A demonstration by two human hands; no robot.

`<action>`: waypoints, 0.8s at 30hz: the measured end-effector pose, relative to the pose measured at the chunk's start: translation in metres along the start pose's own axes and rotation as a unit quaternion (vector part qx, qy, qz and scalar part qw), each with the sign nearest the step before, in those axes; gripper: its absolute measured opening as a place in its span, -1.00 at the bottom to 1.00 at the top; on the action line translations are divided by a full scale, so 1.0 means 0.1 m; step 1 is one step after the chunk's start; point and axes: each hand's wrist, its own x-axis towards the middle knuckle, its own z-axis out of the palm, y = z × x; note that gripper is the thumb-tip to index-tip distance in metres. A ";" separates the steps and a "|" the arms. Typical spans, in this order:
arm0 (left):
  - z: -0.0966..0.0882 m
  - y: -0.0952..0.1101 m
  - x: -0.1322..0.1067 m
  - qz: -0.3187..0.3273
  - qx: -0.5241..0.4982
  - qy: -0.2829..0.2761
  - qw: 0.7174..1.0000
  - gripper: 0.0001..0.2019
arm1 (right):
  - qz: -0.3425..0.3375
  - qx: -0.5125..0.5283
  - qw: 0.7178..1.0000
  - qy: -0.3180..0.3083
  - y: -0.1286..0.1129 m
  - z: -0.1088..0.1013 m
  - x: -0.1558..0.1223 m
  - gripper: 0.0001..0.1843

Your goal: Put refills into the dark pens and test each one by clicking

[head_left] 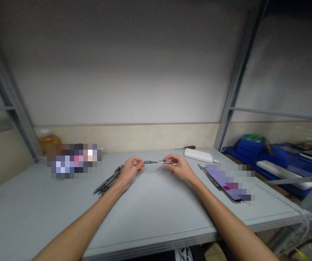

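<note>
My left hand (131, 170) pinches the dark end of a slim pen (150, 162) between thumb and fingertips. My right hand (179, 166) has its fingers closed on the lighter, shiny end of the same pen, so it lies level between both hands above the table. Whether the pen is in one piece or in separate parts I cannot tell. Beside my left hand, partly hidden by the wrist, lies a pile of several dark pens (107, 183). One more dark pen (212, 179) rests at the right, along the edge of a tablet or phone (221, 177).
A white power strip (198, 155) and a screwdriver (190, 147) lie at the back right of the grey table (156, 217). At back left stand a bottle of amber liquid (47, 139) and a blurred-out object (75, 161). Blue bins (249, 148) are beyond the right edge.
</note>
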 end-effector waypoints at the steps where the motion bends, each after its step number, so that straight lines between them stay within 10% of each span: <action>1: 0.00 0.00 0.00 -0.002 -0.001 -0.002 1.000 -0.69 | 0.008 -0.011 1.000 -0.005 0.00 0.00 0.00 -0.68; 6: 0.01 0.01 -0.02 0.016 0.015 -0.012 1.000 -0.70 | 0.069 -0.045 0.996 -0.035 -0.01 0.02 -0.02 -0.48; 15: 0.02 0.04 -0.02 -0.011 0.015 -0.009 1.000 -0.64 | -0.005 -0.055 0.998 0.004 -0.01 -0.01 0.00 -0.70; 24: 0.05 0.19 -0.15 0.150 0.228 0.019 0.962 -0.86 | 0.139 0.139 0.976 -0.090 0.03 -0.04 -0.02 -0.63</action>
